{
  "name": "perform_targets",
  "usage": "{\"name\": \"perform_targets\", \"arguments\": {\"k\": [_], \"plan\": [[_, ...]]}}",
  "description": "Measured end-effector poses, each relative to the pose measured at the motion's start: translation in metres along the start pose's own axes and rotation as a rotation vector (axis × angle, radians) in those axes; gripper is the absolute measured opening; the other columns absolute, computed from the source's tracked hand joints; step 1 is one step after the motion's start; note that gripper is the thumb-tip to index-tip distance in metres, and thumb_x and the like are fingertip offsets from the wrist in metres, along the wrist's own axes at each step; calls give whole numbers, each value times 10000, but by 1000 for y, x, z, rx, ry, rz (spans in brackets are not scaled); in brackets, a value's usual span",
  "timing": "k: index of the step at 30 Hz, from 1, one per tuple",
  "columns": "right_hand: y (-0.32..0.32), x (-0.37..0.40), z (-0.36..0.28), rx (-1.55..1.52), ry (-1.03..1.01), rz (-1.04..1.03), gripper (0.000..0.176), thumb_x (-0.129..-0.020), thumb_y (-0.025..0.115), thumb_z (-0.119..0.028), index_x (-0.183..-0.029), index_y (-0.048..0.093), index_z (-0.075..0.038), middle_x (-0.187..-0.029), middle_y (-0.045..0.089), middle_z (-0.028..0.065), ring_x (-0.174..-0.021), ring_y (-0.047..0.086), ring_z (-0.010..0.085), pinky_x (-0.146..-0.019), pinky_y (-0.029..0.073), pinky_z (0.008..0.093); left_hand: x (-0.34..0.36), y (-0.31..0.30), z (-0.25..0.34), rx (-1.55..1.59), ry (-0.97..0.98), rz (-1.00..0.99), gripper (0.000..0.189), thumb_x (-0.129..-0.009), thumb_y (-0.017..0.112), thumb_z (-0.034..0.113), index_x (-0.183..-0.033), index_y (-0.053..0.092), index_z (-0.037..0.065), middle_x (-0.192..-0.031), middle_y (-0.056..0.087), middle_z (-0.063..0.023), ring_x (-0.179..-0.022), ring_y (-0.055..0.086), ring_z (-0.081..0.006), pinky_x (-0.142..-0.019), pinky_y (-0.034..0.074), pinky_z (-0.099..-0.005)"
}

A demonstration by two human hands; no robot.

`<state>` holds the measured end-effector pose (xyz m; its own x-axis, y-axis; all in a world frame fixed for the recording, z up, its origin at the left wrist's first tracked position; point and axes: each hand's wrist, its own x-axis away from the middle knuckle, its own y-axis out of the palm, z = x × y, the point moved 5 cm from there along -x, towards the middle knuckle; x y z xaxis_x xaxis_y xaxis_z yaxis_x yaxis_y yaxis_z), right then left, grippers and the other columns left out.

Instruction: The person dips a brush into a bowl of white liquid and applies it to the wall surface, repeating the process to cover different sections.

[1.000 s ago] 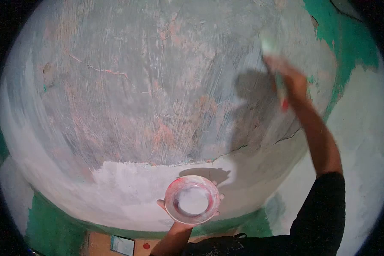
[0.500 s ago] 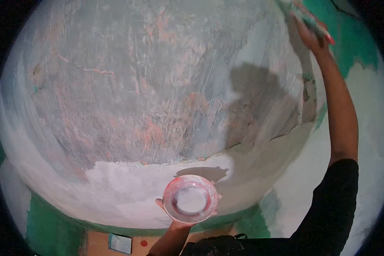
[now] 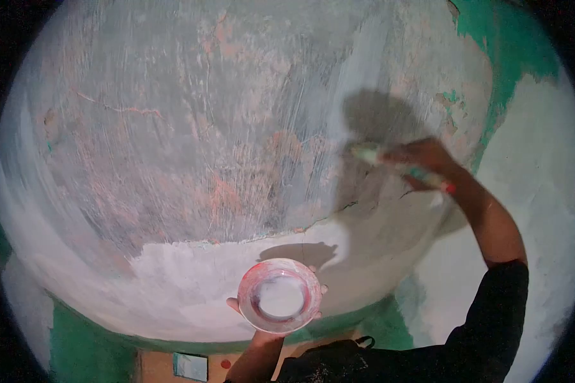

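My left hand [image 3: 234, 304] holds a round bowl [image 3: 281, 297] from beneath, its fingertips showing at both sides of the rim. White liquid fills the middle of the bowl, and the rim is stained pink and red. My right hand [image 3: 425, 161] is closed around the handle of a brush [image 3: 421, 173] with a red end. The pale brush head is blurred and points left, in front of the scraped grey wall [image 3: 191, 140]. Whether it touches the wall cannot be told.
Smooth white paint [image 3: 179, 281] covers the wall's lower band. Green paint [image 3: 505, 45] shows at the upper right and along the bottom. Cracks and pinkish patches mark the grey area. A small rectangular panel [image 3: 191, 367] lies at the bottom beside a red spot [image 3: 225, 364].
My right hand has come down and left with the brush, from the upper right edge to the middle right. The bowl in my left hand has shifted slightly left in view.
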<state>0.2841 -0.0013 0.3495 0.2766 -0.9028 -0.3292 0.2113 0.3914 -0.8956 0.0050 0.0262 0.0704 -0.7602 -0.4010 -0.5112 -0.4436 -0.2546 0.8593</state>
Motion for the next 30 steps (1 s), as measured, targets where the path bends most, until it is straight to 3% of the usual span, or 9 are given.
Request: {"name": "perform_targets", "arguments": {"k": [2,3,7,11,13,14,20,25,30], "plan": [[-54,-22,31,-24,277,171,372,-848,631,-186,-1213,595,-123,-1067,673,66,-940,651,160,-797,519,316,-7,2,-2,-14,2,-17,1391,-396,648,849,-1442,147,81,-1443,207,-236,-1272,245,-546,-900,369,-717],[-93,-30,31,108,-123,517,323,-875,601,-141,-1197,605,-114,-1060,677,69,-922,659,167,-787,517,289,-8,3,-6,-5,-2,-14,1394,-397,643,853,-1441,146,76,-1443,206,-240,-1271,246,-548,-893,374,-718],[-175,-50,114,512,-216,1126,221,-845,626,-186,-1050,663,-113,-934,689,78,-780,671,228,-679,537,305,-17,-2,-18,-6,-36,-15,1380,-417,632,859,-1437,149,65,-1440,208,-249,-1267,256,-547,-876,390,-717],[-119,-58,102,409,-17,964,396,-796,659,-129,-1185,588,-136,-1066,664,83,-824,671,194,-666,535,286,-12,-14,-21,-14,-53,-82,1372,-421,628,862,-1439,148,78,-1438,210,-249,-1266,250,-555,-871,390,-718],[-67,-57,27,496,-406,915,631,-736,664,-150,-1324,450,-231,-1161,612,112,-834,667,228,-639,557,328,-9,-18,-20,-16,-51,-90,1374,-415,626,866,-1442,145,91,-1441,204,-249,-1272,233,-561,-884,376,-721],[-28,-56,12,575,-105,619,550,-801,596,-161,-1320,457,-284,-1200,589,136,-863,665,247,-639,565,333,-9,-20,-19,-9,-54,-84,1375,-413,629,864,-1443,143,95,-1444,196,-249,-1275,222,-563,-894,363,-723],[-3,-48,-72,360,-574,106,540,-794,606,-140,-1307,490,-263,-1053,641,117,-745,660,251,-591,550,346,-5,-16,-20,56,-87,-41,1376,-412,656,844,-1450,128,112,-1464,141,-245,-1296,169,-563,-939,309,-730],[-132,-114,61,-198,138,566,330,-746,678,-211,-1070,636,-161,-787,653,94,-677,642,219,-604,519,364,-13,-15,-24,5,-34,46,1402,-408,620,875,-1425,144,36,-1412,208,-290,-1220,301,-565,-828,418,-721],[-153,-114,47,422,-27,1039,366,-763,661,-179,-1126,622,-214,-956,646,91,-781,653,233,-652,532,344,-7,-15,-24,48,-40,-65,1341,-448,616,861,-1454,119,129,-1468,138,-241,-1298,160,-565,-934,308,-737]]}}
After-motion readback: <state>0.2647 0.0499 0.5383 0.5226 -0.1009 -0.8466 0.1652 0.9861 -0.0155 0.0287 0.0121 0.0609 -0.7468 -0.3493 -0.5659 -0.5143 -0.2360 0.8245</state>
